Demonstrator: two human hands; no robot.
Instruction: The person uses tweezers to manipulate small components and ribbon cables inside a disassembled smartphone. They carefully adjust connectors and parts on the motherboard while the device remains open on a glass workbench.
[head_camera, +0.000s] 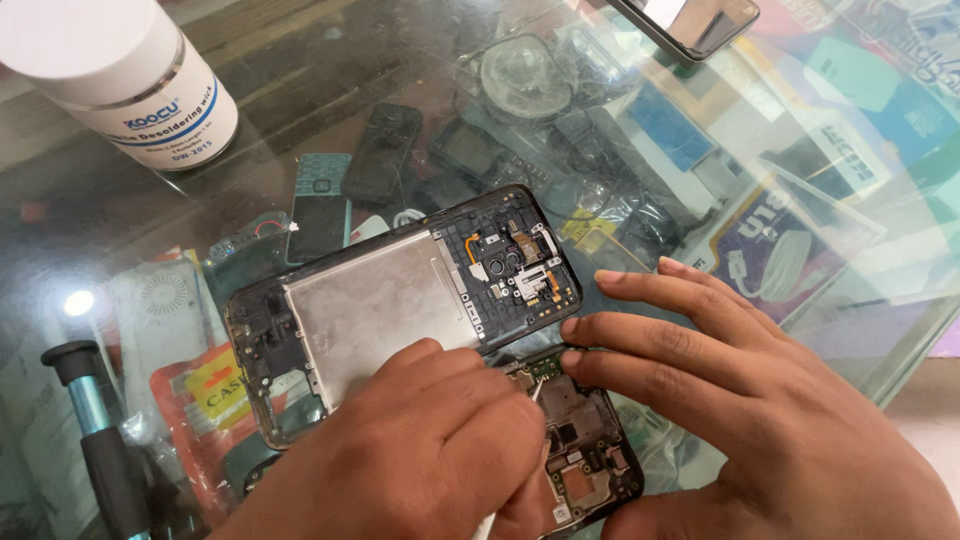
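An opened phone (380, 300) lies face down on the glass table, showing its silver metal plate and dark camera end. Just below it sits a small dark inner frame piece (590, 470) with copper-coloured parts. My left hand (420, 460) is curled around a thin white tool (536, 392), whose tip touches the top edge of that piece. My right hand (760, 420) comes in from the right with fingers stretched apart. Its fingertips rest at the piece's top edge, beside the phone's lower right corner.
A white cylindrical bottle (130, 70) stands at the top left. A screwdriver with a black and teal handle (90, 420) lies at the left. Another phone (690, 20) sits at the top right. Under the glass lie several old phones (380, 150) and packets. The table edge (900, 370) runs at the right.
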